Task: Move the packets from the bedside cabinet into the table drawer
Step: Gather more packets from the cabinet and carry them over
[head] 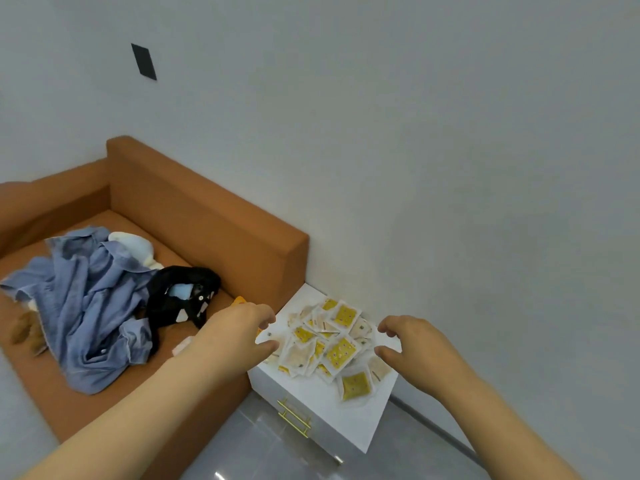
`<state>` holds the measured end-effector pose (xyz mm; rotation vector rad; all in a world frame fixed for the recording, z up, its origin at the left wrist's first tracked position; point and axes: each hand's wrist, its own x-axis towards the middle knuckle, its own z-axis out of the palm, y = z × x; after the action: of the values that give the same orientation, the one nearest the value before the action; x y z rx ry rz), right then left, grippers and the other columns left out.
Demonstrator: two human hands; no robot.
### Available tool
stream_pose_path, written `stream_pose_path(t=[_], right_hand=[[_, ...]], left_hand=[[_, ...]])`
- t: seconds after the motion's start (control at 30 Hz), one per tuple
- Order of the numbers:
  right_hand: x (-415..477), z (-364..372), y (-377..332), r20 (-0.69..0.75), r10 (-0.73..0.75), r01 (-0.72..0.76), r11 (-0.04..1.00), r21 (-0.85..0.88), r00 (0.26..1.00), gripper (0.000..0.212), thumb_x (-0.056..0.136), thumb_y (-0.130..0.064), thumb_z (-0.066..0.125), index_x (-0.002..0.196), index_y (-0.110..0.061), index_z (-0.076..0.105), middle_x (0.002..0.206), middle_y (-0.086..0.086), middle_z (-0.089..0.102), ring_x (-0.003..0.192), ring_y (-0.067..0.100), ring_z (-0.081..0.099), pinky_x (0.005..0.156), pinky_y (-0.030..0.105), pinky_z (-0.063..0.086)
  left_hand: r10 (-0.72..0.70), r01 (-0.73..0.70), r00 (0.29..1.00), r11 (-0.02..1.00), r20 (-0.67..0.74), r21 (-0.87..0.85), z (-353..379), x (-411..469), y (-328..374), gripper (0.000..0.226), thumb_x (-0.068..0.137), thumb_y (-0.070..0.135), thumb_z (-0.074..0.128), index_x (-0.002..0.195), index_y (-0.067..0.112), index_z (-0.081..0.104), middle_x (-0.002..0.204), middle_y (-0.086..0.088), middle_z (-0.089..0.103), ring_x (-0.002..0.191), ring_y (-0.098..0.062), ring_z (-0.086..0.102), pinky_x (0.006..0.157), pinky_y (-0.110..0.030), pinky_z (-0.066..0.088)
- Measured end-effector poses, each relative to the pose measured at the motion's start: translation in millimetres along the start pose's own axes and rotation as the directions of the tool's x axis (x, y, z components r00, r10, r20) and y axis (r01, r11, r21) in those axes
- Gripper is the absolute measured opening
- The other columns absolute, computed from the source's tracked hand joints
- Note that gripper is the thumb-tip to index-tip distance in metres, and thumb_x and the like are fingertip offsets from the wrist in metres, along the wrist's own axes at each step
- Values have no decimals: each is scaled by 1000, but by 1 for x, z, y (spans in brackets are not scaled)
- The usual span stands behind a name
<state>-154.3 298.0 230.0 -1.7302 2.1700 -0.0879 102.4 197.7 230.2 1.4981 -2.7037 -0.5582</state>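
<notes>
**Inspector:** Packets (332, 344) observed in a loose, overlapping heap on top of the white bedside cabinet (349, 420). Wrappers are pale with yellow centres; some lie yellow face up, others pale side up. One packet (356, 386) sits at the near edge of the heap, slightly apart from the rest.

**Clerk:** Position of the hands?

**Inspector:** Left hand (239, 332) is at the left side of the heap, right hand (414, 344) at the right side. Both are spread wide, fingers curled inward, thumbs toward the packets. Neither is holding anything. Whether fingertips touch the outer packets cannot be told.

**Clerk:** Cabinet details?

**Inspector:** It stands in the corner against the grey-white wall (415, 133), just right of an orange sofa (207, 223). A gold bar handle (294, 418) shows on its near front face. Grey tiled floor (263, 455) lies below.

**Clerk:** Surroundings?

**Inspector:** On the sofa seat: a crumpled blue shirt (86, 306), a black garment (180, 299) to its right, and a white item (133, 245) behind them. A small yellow object (239, 301) shows partly behind the left hand; its kind cannot be told. A dark rectangular plate (143, 61) is fixed on the wall at far left.
</notes>
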Motion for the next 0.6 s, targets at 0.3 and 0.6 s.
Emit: stream_pose_path(t=[0.3,0.6], right_hand=[[116,30,48,100,125,-131,990,50,987,37,92,-38,54,127,-24,52,124,-3,58,114,14,54,90,26,45],[180,82,100,230,259,-289,951,108,938,38,92,-38,54,128,-23,53,124,-2,58,111,15,55,88,26,44]], left_hand=[[-8,6,991,1000,135,18,31,121,-28,35,87,42,59,117,26,55,111,12,59,88,-5,51,72,-20,41],[-16,6,943,999,334,34,90,226,-33,45,88,45,57,126,23,51,122,8,59,106,-12,57,86,-26,48]])
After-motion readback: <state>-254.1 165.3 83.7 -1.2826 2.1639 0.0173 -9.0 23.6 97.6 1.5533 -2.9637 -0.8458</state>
